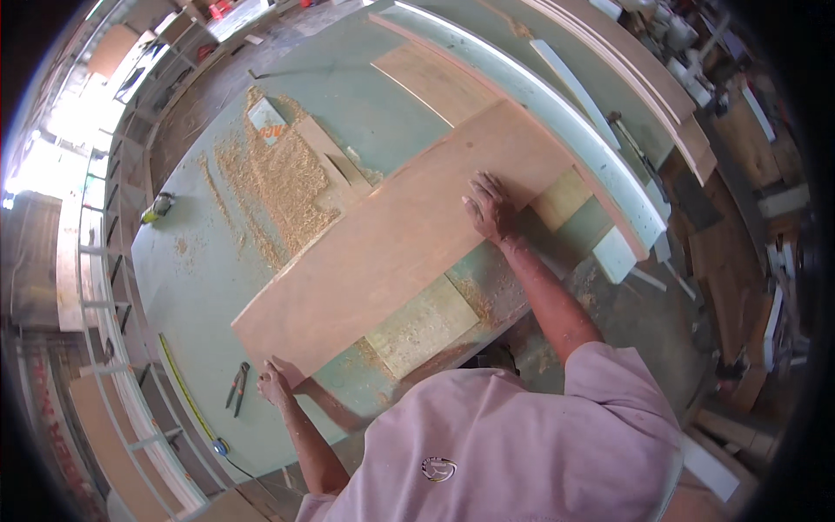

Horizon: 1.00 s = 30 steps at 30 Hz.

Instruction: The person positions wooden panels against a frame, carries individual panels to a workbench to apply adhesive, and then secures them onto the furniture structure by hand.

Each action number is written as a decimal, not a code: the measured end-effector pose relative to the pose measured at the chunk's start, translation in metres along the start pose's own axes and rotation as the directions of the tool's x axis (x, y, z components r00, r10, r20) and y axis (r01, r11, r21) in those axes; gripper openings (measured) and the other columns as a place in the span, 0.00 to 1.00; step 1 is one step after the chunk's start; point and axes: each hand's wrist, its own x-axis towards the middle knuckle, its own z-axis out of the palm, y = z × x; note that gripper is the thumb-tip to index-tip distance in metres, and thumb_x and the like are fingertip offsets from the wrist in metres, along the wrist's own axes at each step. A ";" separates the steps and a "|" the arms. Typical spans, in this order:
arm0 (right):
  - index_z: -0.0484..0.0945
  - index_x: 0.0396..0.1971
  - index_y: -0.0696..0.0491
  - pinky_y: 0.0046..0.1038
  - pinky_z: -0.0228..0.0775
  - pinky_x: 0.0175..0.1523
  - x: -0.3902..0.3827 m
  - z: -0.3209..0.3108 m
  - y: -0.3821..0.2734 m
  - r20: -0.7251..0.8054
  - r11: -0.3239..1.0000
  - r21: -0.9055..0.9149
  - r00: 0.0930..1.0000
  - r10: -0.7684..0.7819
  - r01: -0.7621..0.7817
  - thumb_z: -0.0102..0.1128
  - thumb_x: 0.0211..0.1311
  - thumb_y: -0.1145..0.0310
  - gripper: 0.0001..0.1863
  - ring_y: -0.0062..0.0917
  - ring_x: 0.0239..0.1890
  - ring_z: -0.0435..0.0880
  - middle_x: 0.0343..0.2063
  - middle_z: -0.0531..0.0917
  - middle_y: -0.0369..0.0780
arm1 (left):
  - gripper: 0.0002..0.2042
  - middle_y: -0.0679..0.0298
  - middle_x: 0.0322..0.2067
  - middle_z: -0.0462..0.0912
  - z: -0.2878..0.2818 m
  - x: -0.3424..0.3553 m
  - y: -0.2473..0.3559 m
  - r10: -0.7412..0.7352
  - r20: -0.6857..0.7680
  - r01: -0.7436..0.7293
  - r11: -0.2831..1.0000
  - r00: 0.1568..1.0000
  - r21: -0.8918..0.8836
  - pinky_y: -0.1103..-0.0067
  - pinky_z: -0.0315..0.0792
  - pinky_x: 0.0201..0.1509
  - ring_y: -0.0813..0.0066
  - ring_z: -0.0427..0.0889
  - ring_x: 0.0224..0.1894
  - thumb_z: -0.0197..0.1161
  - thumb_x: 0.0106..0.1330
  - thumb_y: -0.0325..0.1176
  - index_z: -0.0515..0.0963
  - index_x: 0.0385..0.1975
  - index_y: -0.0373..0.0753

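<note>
A long pinkish wooden board (383, 252) lies diagonally across the pale green worktable (183, 287). My left hand (278, 384) grips its lower-left end at the edge. My right hand (489, 205) rests on its top toward the right, fingers spread. Light panels (422, 326) lie under or beside the board's near edge. Sawdust (283, 183) covers the table beyond it, around a thin scrap strip (339, 165). Pincers (237, 389) and a stretched yellow tape measure (187, 391) lie left of my left hand.
A pale rail (626, 181) and another panel (435, 76) are at the back right. A yellow-black tool (158, 207) sits at the table's left edge. Slatted frames (122, 304) stand along the left. Offcuts (739, 261) are piled on the right.
</note>
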 end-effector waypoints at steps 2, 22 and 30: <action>0.79 0.54 0.58 0.45 0.60 0.71 0.001 0.003 0.002 0.014 1.000 -0.019 1.000 -0.005 0.005 0.56 0.68 0.57 0.23 0.46 0.65 0.72 0.60 0.77 0.49 | 0.34 0.39 0.52 0.77 0.002 0.004 0.006 -0.017 0.071 0.019 1.000 0.997 -0.022 0.55 0.69 0.63 0.46 0.73 0.61 0.58 0.65 0.62 0.79 0.51 0.31; 0.84 0.47 0.56 0.43 0.65 0.69 0.010 -0.004 -0.009 -0.049 1.000 -0.018 0.999 0.021 -0.022 0.58 0.66 0.62 0.17 0.44 0.59 0.78 0.53 0.83 0.48 | 0.32 0.43 0.42 0.84 0.003 0.015 0.008 -0.198 0.070 0.209 0.953 0.978 -0.221 0.62 0.79 0.49 0.54 0.85 0.44 0.74 0.57 0.52 0.79 0.43 0.21; 0.84 0.47 0.56 0.42 0.65 0.69 0.031 0.015 -0.007 -0.054 0.999 -0.031 0.998 0.016 -0.018 0.59 0.65 0.61 0.17 0.44 0.59 0.79 0.53 0.83 0.48 | 0.33 0.46 0.38 0.84 0.000 0.028 0.030 -0.144 0.105 0.171 0.926 0.984 -0.338 0.63 0.80 0.47 0.57 0.85 0.41 0.74 0.55 0.57 0.80 0.37 0.24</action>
